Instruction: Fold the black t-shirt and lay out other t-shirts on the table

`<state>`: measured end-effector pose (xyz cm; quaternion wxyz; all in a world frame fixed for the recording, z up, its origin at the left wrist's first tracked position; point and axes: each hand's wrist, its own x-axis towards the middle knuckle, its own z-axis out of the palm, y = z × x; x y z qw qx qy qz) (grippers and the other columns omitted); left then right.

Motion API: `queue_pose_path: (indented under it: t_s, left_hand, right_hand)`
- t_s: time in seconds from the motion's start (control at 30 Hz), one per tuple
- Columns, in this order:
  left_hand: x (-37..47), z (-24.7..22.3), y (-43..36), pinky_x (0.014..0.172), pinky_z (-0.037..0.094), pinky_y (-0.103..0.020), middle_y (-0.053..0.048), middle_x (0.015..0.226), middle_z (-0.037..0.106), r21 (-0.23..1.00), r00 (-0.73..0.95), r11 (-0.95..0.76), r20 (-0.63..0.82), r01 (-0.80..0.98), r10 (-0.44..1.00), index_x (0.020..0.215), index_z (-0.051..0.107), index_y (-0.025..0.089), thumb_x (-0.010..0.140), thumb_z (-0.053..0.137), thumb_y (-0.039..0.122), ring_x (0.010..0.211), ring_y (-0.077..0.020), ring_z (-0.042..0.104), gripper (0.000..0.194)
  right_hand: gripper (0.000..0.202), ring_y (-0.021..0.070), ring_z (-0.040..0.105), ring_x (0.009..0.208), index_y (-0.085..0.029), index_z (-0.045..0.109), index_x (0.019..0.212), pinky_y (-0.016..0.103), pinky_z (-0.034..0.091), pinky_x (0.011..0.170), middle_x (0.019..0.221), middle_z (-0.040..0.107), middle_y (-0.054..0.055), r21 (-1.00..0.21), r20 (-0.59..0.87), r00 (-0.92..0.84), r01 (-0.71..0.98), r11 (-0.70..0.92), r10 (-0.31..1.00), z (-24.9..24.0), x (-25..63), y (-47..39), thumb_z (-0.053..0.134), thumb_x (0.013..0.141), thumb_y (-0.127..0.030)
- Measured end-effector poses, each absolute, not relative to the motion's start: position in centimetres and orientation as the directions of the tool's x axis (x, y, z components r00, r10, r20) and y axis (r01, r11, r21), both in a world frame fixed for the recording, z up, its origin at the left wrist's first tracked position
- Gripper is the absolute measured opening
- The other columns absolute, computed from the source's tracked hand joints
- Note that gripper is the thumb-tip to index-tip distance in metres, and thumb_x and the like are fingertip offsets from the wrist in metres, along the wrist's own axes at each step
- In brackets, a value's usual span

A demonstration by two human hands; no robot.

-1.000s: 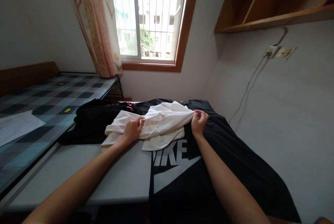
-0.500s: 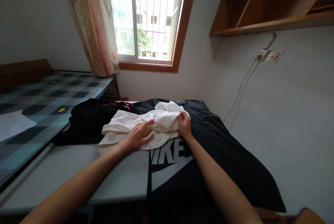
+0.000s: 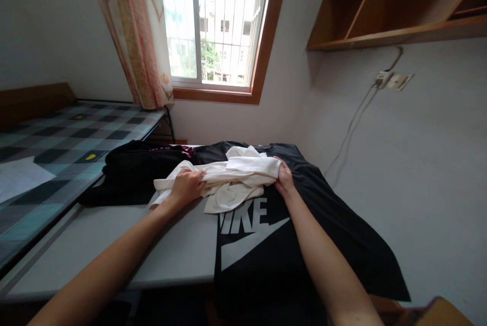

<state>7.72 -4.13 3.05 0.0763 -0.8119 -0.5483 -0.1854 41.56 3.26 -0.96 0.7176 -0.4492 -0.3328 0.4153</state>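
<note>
A crumpled white cloth is bunched between my two hands, over a black garment with a pale NIKE print. My left hand is closed on the cloth's left part, its fingers curled into the fabric. At the cloth's right end, my right hand grips the edge, with some fingers hidden by the fabric. A loose fold of the cloth hangs down between the hands, just above the printed letters. The black garment lies spread out and drapes over the table's front and right side.
Dark clothing with pink lettering is heaped left of the white cloth on the pale table. A bed with a checked cover and a paper sheet stands at the left. A wooden shelf hangs upper right.
My left hand has gone from lying spread on the cloth to gripping it, moving left. My right hand has moved slightly right, and the cloth is drawn into a narrower, longer bunch.
</note>
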Motion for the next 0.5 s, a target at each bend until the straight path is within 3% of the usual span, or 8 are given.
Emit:
queue_pose_path:
  t_s: [0.2,0.33,0.4,0.5]
  left_hand:
    - [7.8,3.4,-4.6,0.068,0.042,-0.030,-0.006,0.076,0.070,0.216,0.380,-0.441,0.272,0.871,0.884,0.092,0.070,0.023,0.088,0.048,0.038,0.075,-0.0239,0.065,0.026]
    - [8.2,3.6,-5.3,0.070,0.042,-0.030,-0.006,0.077,0.071,0.221,0.471,-0.508,0.200,0.833,0.859,0.088,0.071,0.024,0.085,0.052,0.040,0.078,-0.0244,0.066,0.025]
    - [8.3,3.9,-5.5,0.072,0.043,-0.031,-0.006,0.081,0.072,0.252,0.507,-0.534,0.168,0.807,0.845,0.096,0.072,0.025,0.085,0.053,0.046,0.080,-0.0252,0.066,0.031]
    - [8.1,4.2,-5.6,0.073,0.045,-0.030,-0.005,0.087,0.073,0.389,0.543,-0.555,0.152,0.735,0.826,0.112,0.069,0.024,0.089,0.046,0.053,0.080,-0.0232,0.066,0.044]
  right_hand:
    - [0.031,0.0139,0.058,0.056,-0.019,0.060,0.069,0.028,0.050,0.056,0.061,0.064,-0.003,-0.957,0.072,0.226,-0.258,0.131,0.971,0.0,42.0,2.1,0.079,0.052,-0.036]
    - [0.034,0.0171,0.063,0.070,-0.019,0.058,0.067,0.029,0.053,0.065,0.078,0.070,0.001,-0.967,0.089,0.031,-0.235,0.093,0.996,0.3,41.4,1.3,0.082,0.051,-0.037]
    - [0.034,0.0198,0.065,0.079,-0.020,0.059,0.072,0.033,0.054,0.074,0.084,0.070,0.003,-0.953,0.111,0.079,-0.275,0.129,0.991,0.3,41.3,1.5,0.078,0.056,-0.044]
    - [0.033,0.0215,0.064,0.082,-0.022,0.057,0.075,0.038,0.053,0.079,0.078,0.067,0.004,-0.936,0.141,0.291,-0.274,0.223,0.946,-0.1,41.9,2.4,0.062,0.068,-0.054]
